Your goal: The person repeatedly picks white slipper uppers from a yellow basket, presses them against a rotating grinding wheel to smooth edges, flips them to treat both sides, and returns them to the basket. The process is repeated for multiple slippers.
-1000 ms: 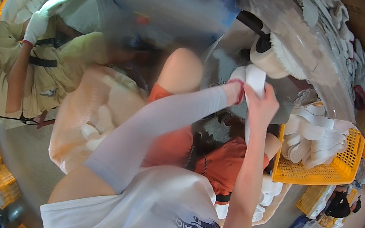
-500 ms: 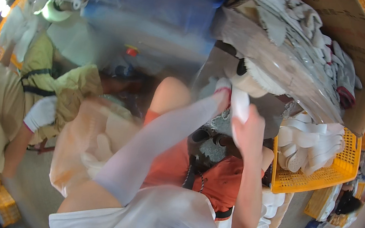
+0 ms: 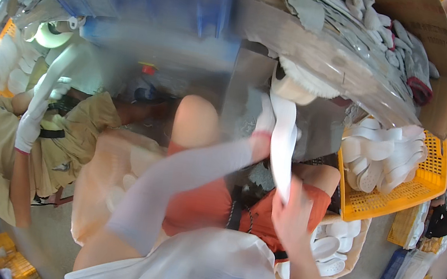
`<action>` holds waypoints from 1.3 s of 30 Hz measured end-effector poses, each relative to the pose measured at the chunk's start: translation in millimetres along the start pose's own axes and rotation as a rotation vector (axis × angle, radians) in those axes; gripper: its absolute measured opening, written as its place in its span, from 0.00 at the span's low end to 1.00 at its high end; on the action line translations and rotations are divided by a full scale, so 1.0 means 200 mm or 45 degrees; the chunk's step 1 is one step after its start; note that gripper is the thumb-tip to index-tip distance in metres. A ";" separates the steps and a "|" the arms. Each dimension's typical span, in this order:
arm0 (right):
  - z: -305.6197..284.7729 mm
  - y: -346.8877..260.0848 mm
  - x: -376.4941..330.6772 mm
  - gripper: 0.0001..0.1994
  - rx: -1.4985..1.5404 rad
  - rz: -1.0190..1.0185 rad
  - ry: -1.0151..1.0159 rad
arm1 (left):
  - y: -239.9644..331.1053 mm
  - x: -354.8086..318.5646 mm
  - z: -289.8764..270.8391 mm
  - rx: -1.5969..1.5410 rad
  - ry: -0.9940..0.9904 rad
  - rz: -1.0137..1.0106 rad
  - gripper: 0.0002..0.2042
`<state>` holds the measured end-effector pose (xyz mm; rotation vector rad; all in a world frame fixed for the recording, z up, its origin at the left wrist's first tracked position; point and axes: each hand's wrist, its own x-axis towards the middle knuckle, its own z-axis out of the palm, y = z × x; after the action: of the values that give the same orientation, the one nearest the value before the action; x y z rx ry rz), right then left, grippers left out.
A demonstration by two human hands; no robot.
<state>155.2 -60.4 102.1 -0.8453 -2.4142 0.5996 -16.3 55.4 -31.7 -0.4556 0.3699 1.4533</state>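
A long white slipper [image 3: 283, 142], blurred by motion, stands almost edge-on below a fuzzy white buffing wheel [image 3: 312, 83]. Its far end is at the wheel's cream-coloured hub; whether they touch is hard to tell. My right hand [image 3: 289, 217] is bare and closed around the slipper's near end. In a white glove with a red cuff, my left hand [image 3: 264, 119] grips the slipper's far part from the left, its fingers partly hidden behind it.
A yellow basket [image 3: 391, 206] heaped with white slippers is at the right, below a cardboard box [image 3: 442, 84] of gloves. More slippers lie in a lined container [image 3: 356, 255] by my right forearm. At left, a co-worker's gloved hand [image 3: 27, 132] holds something white.
My right hand has come down toward me, and the slipper now shows at greater length below the wheel. My left hand has shifted slightly left and nearer. The co-worker's gloved hand has risen.
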 end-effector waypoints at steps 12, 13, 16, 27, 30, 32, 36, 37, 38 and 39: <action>-0.23 0.15 -0.12 0.18 -0.465 0.178 -0.055 | -0.35 0.09 0.19 0.378 -0.348 -0.394 0.19; -0.26 0.15 -0.06 0.18 -0.502 0.209 -0.071 | -0.35 0.14 0.24 0.293 -0.379 -0.466 0.19; -0.33 0.20 -0.04 0.19 -0.494 0.215 -0.051 | -0.39 0.23 0.26 0.308 -0.470 -0.486 0.18; -0.18 0.65 -0.58 0.23 0.148 0.107 0.059 | -0.56 0.03 -0.03 0.126 -0.216 0.410 0.29; -0.09 0.53 -0.47 0.23 0.321 0.034 0.032 | -0.30 -0.09 -0.01 0.466 -0.169 0.223 0.28; -0.01 0.45 -0.33 0.26 0.173 0.146 -0.098 | -0.13 -0.11 0.06 0.503 -0.035 0.062 0.25; 0.03 0.24 -0.20 0.24 0.130 0.254 -0.052 | -0.06 -0.14 0.17 0.216 -0.021 -0.093 0.32; 0.01 0.19 -0.23 0.23 0.171 0.162 0.014 | -0.10 -0.16 0.16 0.219 -0.022 0.001 0.35; -0.02 0.15 -0.27 0.22 0.232 0.020 0.112 | -0.16 -0.20 0.13 0.172 0.055 0.106 0.38; -0.04 0.12 -0.33 0.23 0.173 -0.047 0.106 | -0.21 -0.25 0.09 0.178 -0.034 0.289 0.36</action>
<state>214.5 -85.5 74.7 -0.7523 -2.2809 0.6912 19.7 20.3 12.3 -0.2876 0.5109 1.6389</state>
